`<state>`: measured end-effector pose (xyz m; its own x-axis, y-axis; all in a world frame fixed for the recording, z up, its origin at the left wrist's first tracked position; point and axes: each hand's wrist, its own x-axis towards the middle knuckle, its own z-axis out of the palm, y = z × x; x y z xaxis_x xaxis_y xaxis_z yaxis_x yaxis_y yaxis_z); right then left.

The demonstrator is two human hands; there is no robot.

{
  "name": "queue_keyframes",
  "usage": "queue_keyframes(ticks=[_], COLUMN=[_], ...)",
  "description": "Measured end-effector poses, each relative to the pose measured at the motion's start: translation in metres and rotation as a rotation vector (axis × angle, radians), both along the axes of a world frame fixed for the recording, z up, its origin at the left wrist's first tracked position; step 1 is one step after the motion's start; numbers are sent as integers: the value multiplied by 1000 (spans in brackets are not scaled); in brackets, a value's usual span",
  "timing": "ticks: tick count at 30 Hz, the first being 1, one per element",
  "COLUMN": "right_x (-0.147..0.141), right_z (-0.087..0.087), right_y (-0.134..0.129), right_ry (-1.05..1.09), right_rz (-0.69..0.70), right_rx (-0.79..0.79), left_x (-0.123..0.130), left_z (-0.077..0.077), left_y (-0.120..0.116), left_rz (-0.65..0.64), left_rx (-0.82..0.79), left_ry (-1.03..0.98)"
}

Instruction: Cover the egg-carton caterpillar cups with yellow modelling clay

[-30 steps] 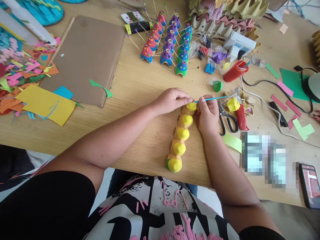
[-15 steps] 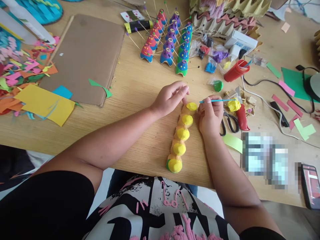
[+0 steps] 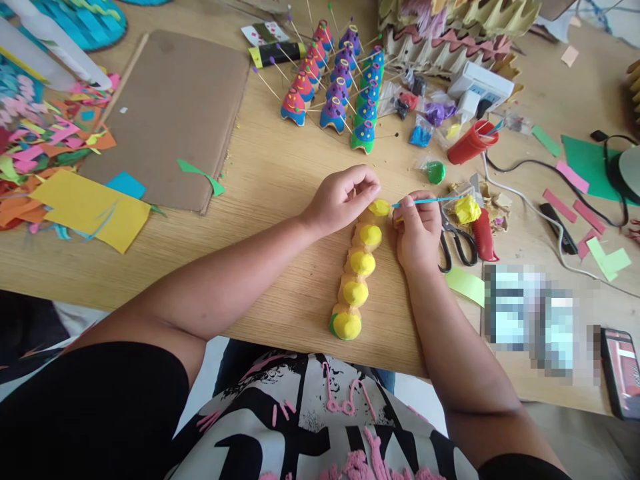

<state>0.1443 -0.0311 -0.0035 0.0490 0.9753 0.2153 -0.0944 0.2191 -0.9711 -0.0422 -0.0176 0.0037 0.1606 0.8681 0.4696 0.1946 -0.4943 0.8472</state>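
A strip of egg carton cups (image 3: 350,277) lies on the table in front of me, its rounded tops capped with yellow clay and a bit of green at the near end. My left hand (image 3: 346,197) is at the strip's far end, fingers curled and touching the last cup; the fingertips are partly hidden. In my right hand (image 3: 419,230) a thin blue modelling tool (image 3: 425,201) is pinched, its tip pointing left close to the farthest yellow cap. Yellow clay (image 3: 467,209) in an open wrapper sits just beyond the right hand, beside black-handled scissors (image 3: 465,247).
Painted carton caterpillars (image 3: 336,100) with sticks stand at the back. Bagged clay (image 3: 440,112), a red cup (image 3: 473,143) and a white power adapter (image 3: 481,87) are behind right. Cardboard (image 3: 175,113) and paper scraps (image 3: 30,153) lie left; a phone (image 3: 620,373) is at the right edge.
The egg carton strip has shifted slightly left and away from me. My right hand and the blue tool have moved a little left with it.
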Motion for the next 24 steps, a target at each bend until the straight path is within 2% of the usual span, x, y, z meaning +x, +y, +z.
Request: queue_keyframes(ticks=[3,9,14,24], right_x=[-1,0,0,0], right_z=[1,3,4,5], right_y=[0,1,0,-1], right_ry=[-10,-48,-75,-147], right_rz=[-2,20,49,77], right_rx=[-7,-33,-35,-47], left_x=[0,0,-1,2], left_z=[0,-2,-2,-11], left_y=[0,4,5,8], left_rz=[83,181,185,217], left_rx=[40,13,3,-25], left_ry=[117,289,405,498])
